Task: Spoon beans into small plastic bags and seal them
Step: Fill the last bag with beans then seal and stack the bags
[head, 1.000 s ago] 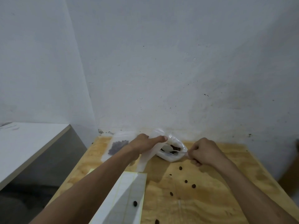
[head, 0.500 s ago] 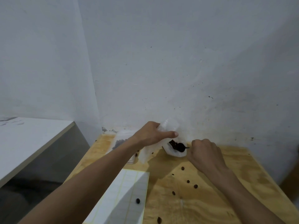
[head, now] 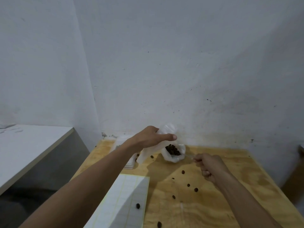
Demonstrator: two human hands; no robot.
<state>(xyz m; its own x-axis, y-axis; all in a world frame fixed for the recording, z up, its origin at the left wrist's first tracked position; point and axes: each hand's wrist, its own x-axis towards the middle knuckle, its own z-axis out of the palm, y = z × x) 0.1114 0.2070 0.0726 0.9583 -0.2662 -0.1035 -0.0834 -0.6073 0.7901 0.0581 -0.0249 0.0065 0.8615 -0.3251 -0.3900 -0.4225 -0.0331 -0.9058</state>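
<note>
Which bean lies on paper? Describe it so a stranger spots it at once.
Start at the plywood table and find the white lined sheet over its near left part. One dark bean lies near that sheet's right edge. The other loose beans all lie on bare wood.

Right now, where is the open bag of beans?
In the head view, the bag of beans sits at the wooden table's far edge by the wall, between both hands.

The left hand [head: 153,137] hides the small bag's [head: 148,151] top (spoon blurred).
</note>
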